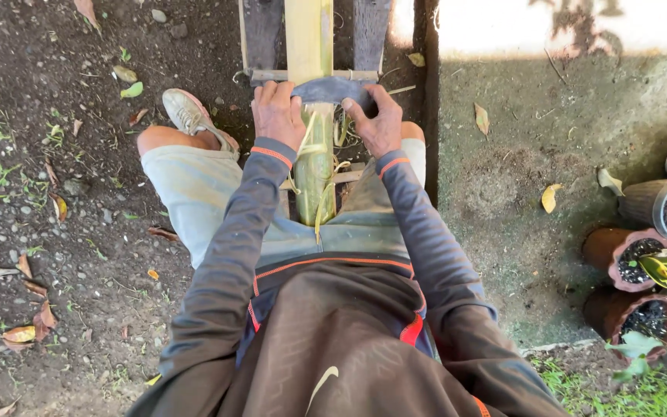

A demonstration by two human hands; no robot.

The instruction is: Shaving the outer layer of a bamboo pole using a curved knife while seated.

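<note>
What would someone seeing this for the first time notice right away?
Most striking is the pale green bamboo pole running up the middle between the person's knees. Across it lies a dark curved blade, with the left hand and right hand each closed on one end. At the right edge, brown pots with soil and small plants lie tilted on the ground.

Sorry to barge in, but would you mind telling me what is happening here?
A seated person grips a curved dark blade with both hands, left hand and right hand on its ends, across a green bamboo pole that runs between their knees on a wooden frame. Thin shavings curl off the pole. Potted plants stand at right.
</note>
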